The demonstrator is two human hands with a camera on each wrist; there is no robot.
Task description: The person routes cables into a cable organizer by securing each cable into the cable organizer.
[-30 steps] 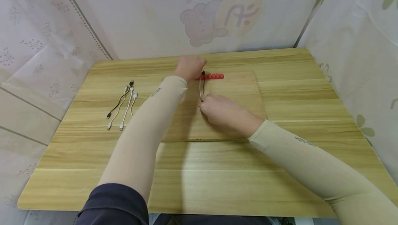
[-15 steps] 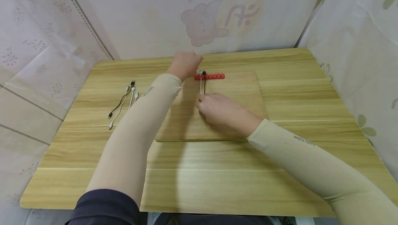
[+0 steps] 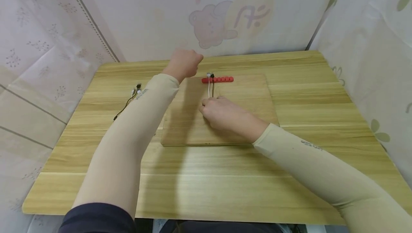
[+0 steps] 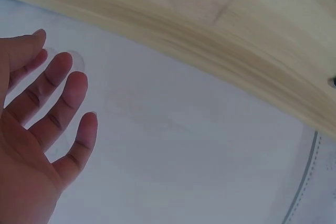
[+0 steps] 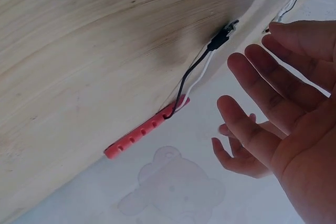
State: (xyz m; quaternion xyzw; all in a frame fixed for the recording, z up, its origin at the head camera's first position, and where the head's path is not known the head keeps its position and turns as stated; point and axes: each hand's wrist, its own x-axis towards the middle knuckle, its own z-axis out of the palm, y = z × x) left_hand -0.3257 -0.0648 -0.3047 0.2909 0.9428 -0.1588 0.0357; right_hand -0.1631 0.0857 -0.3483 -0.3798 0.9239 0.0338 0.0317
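A red cable holder (image 3: pixel 226 79) with several slots lies along the back edge of the wooden board. A white cable (image 3: pixel 209 89) and a black cable (image 3: pixel 213 89) sit in its left-hand slots and run toward the front. My right hand (image 3: pixel 222 113) is over their near ends in the head view. The right wrist view shows its fingers (image 5: pixel 257 127) relaxed around nothing, with the black cable's connector (image 5: pixel 220 39) apart from them. My left hand (image 3: pixel 183 63) hovers left of the holder, its fingers (image 4: pixel 58 111) loosely bent and nothing in the palm.
More cables (image 3: pixel 128 100), black and white, lie on the table at the left, partly hidden by my left sleeve (image 3: pixel 128 136). The wooden board (image 3: pixel 248 100) rests on the larger table (image 3: pixel 309 176). Printed curtains (image 3: pixel 145 18) stand behind and at both sides.
My left hand has drawn away from the holder, leftward, leaving the white and black cables in the slots. My right hand has shifted slightly left. My left sleeve now covers more of the loose cables.
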